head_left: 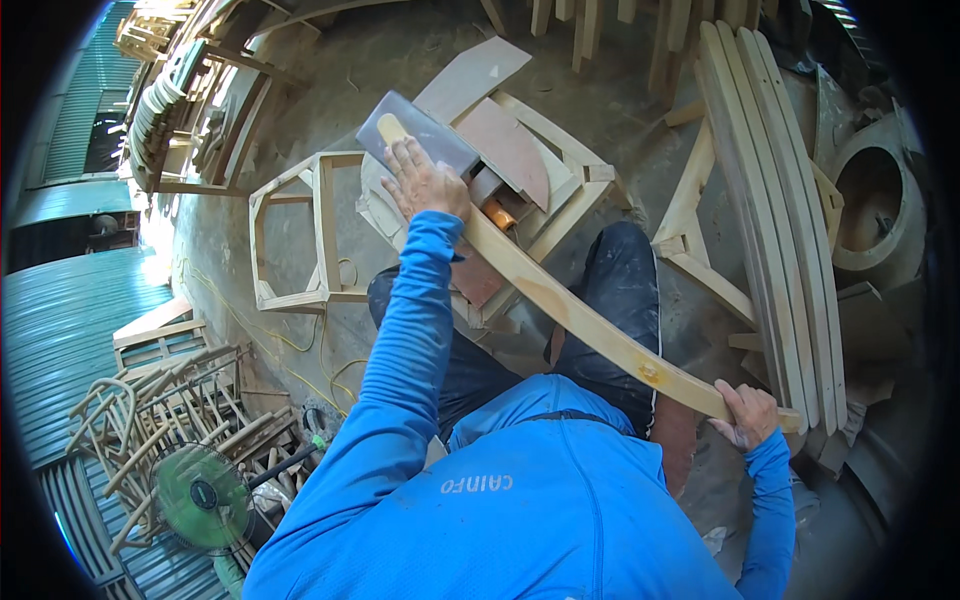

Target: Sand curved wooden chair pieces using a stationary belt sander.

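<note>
Grey floor (310, 80): dusty, with open room on the far left, beyond the work; the near left is tighter, with a yellow cable (285, 340) trailing across it.

Stacked curved boards (780, 230): standing along the right side, their near ends close to the rail's right tip; whether the two touch cannot be told. A swing to the right probably has little room.

Wooden stand (555, 237): a low frame just beyond the person's knees, bearing loose flat pieces, with hard corners to keep knuckles off.

Curved wooden rail (575, 305): slanting from the far left, over the stand, down to the near right; likely stiff and moderately light, but long enough to tip if held at one end only. Dust may make it slick; wide-apart holds near both ends look best.

Grey panel (445, 140): flat, under the rail's far-left end; its outer edges jut past the left hand.

Left hand (425, 180): laid over the rail near that end, fingers spread and not wrapped round it.

Right hand (748, 412): fingers and thumb gripping the rail just short of its near-right tip.

Orange part (497, 213): small, low beside the rail, partly hidden.
</note>
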### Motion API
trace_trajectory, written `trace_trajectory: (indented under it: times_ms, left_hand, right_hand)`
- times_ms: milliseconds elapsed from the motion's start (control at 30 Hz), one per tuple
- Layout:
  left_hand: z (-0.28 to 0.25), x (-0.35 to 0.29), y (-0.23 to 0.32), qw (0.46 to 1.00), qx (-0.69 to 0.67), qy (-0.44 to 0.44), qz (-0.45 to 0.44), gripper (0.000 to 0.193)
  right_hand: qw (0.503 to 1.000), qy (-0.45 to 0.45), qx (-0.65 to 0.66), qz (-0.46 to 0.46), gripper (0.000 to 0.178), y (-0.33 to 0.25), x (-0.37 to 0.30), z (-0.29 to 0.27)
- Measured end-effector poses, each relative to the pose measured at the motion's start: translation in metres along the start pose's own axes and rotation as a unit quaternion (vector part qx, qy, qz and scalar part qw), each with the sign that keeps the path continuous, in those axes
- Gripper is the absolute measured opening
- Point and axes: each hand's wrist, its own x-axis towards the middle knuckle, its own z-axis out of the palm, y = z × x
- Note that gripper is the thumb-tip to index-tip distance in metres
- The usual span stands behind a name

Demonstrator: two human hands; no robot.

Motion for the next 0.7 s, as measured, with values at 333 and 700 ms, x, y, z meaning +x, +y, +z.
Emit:
trace_trajectory:
  times_ms: [333,700]
  left_hand:
    - [0.022,0.135,-0.090,0.997,-0.041,0.056,0.021,0.071]
    - [0.020,0.085,-0.055,0.998,0.013,0.025,0.056,0.072]
  right_hand:
    - [0.997,0.012,0.017,-0.075,0.074,-0.038,0.129,-0.019]
    - [0.996,0.014,0.076,-0.046,0.069,-0.042,0.065,0.007]
